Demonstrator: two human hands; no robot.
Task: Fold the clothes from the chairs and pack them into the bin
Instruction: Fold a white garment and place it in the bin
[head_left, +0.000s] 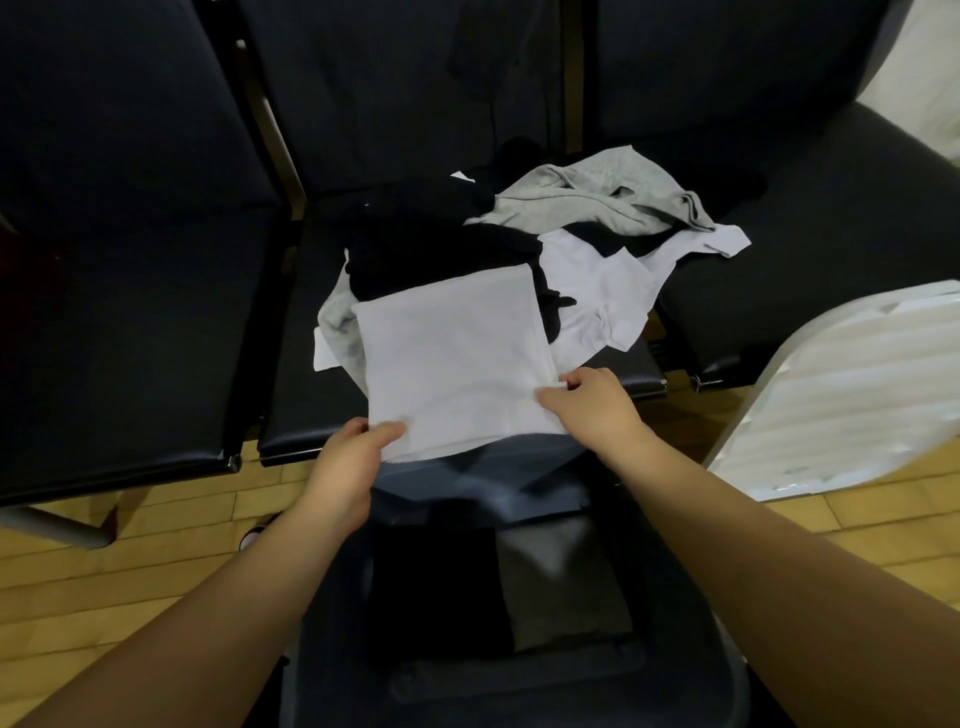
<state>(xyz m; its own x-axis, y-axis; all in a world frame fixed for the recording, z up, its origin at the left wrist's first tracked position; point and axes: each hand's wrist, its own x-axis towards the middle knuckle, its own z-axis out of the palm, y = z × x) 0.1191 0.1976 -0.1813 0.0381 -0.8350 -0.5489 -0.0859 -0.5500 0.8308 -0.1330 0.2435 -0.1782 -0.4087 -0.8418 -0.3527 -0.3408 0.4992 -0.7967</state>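
Floor (130, 566): light wood planks, at 8 and 4 o'clock. Black padded seating (119, 291) in a row across 9 to 3, metal frame leg (57, 525) at 8. White ribbed panel (852, 395) leaning at 3. Pale wall patch (919, 67) at 2. Dim, even light.

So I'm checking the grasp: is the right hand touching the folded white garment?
Touching. The head view shows the right hand pinching the folded white garment at its near right corner.
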